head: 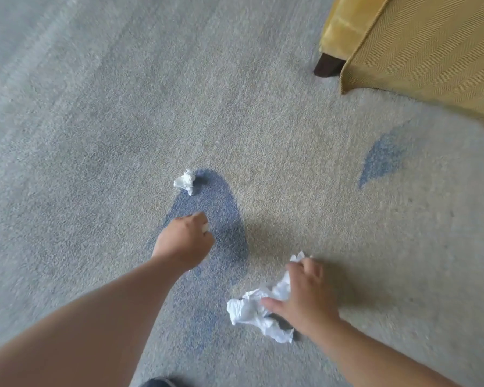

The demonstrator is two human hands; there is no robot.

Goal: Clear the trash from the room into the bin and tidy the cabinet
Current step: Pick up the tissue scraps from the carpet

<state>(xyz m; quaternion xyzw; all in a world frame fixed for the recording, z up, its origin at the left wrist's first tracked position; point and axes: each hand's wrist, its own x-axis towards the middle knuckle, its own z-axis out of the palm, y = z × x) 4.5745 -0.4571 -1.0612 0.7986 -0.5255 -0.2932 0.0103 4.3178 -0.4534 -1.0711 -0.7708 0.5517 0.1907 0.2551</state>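
A small crumpled white paper ball [185,181] lies on the grey carpet [95,135] at the edge of a blue patch. My left hand [183,241] hovers just short of it, fingers curled, with a bit of white showing at the fingertips. My right hand [305,297] is lower right and grips a large wad of crumpled white paper [259,311]. The bin and the cabinet are out of view.
A yellow upholstered chair [419,51] with a dark wooden leg [327,65] stands at the top right. Blue patches mark the carpet in the middle and at the right [383,157]. A dark shoe tip [158,382] shows at the bottom edge.
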